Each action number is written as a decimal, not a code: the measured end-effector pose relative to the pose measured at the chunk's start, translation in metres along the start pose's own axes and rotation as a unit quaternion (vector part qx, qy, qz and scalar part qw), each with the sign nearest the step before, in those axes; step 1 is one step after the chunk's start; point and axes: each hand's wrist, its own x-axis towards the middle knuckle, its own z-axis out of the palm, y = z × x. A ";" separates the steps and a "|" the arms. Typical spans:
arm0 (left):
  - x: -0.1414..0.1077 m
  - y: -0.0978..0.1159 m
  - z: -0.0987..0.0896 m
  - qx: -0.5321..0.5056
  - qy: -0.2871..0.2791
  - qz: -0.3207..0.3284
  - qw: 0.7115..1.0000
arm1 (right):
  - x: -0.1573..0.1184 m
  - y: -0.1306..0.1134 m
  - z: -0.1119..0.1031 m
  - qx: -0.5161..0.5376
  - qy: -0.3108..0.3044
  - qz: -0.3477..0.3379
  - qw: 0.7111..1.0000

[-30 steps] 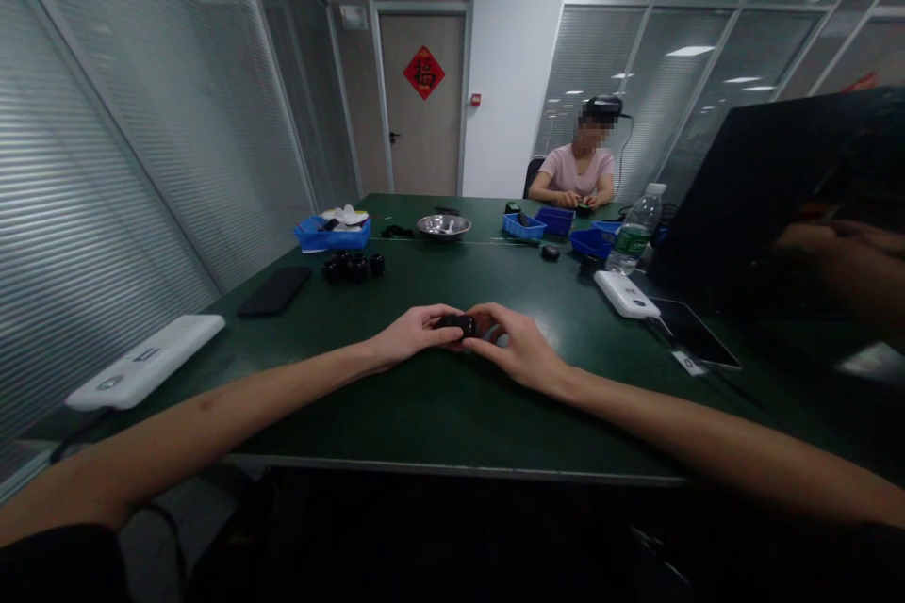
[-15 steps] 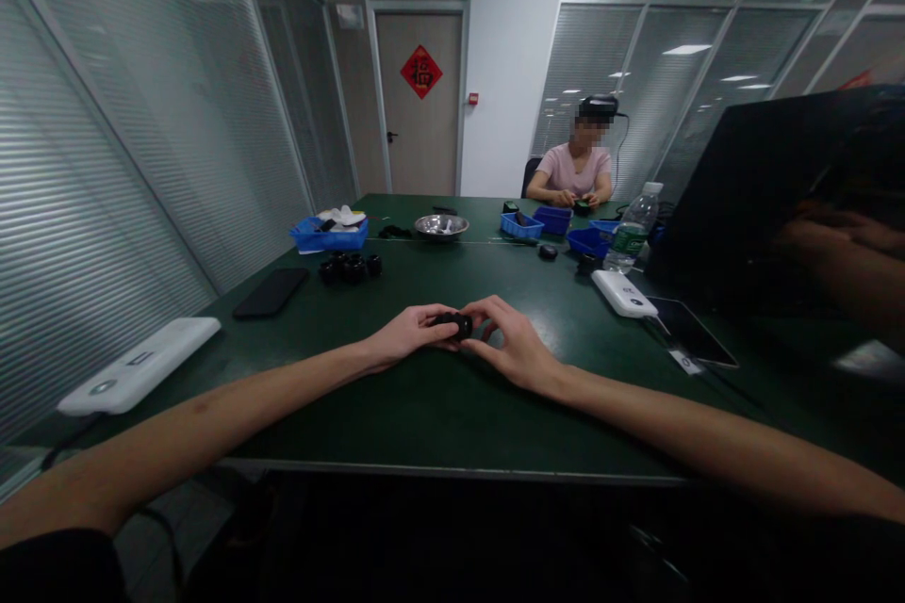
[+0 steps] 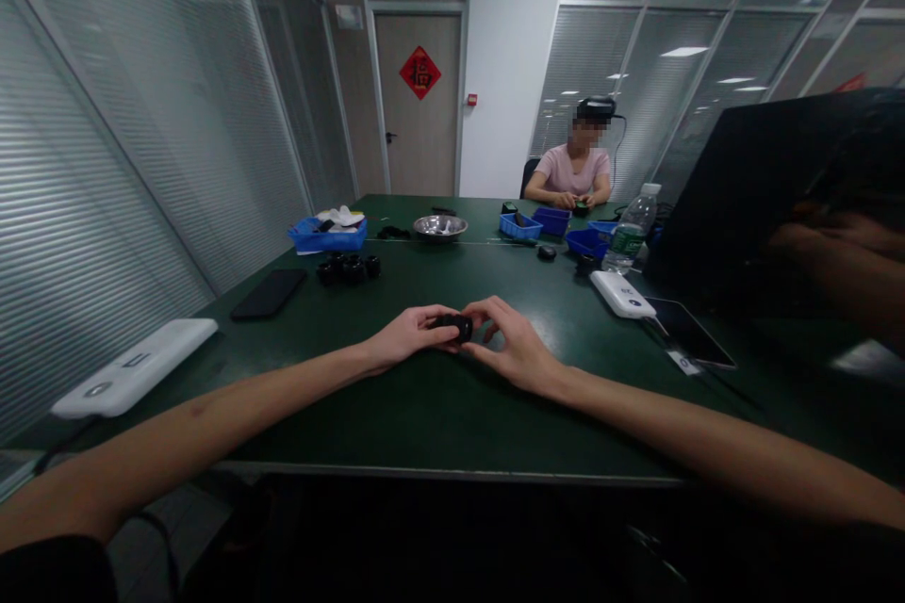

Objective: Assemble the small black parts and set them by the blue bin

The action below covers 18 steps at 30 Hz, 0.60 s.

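Note:
A small black rounded part (image 3: 462, 328) sits between my hands, low over the middle of the green table. My left hand (image 3: 406, 337) is closed around it from the left, thumb across its near side. From the right, my right hand (image 3: 515, 344) curves its thumb and index finger onto the part's right end, with a gap showing between its fingers. The fingers cover much of the part, so its exact kind cannot be made out. Several similar black pieces (image 3: 349, 268) stand grouped farther back to the left.
A phone (image 3: 270, 293) and a white power bank (image 3: 138, 367) lie left. Behind are a blue tray (image 3: 327, 241) and a metal bowl (image 3: 439, 236). Right stand a water bottle (image 3: 632, 231), another power bank (image 3: 622, 295) and a dark screen (image 3: 735, 198). A person (image 3: 576, 170) sits across the table.
Both hands keep nearly the same hold and place. The view has shifted very slightly; no object on the table has visibly moved.

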 end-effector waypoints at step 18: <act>-0.001 0.002 0.000 -0.003 -0.005 -0.006 1.000 | 0.000 -0.003 0.000 0.019 -0.017 0.059 0.998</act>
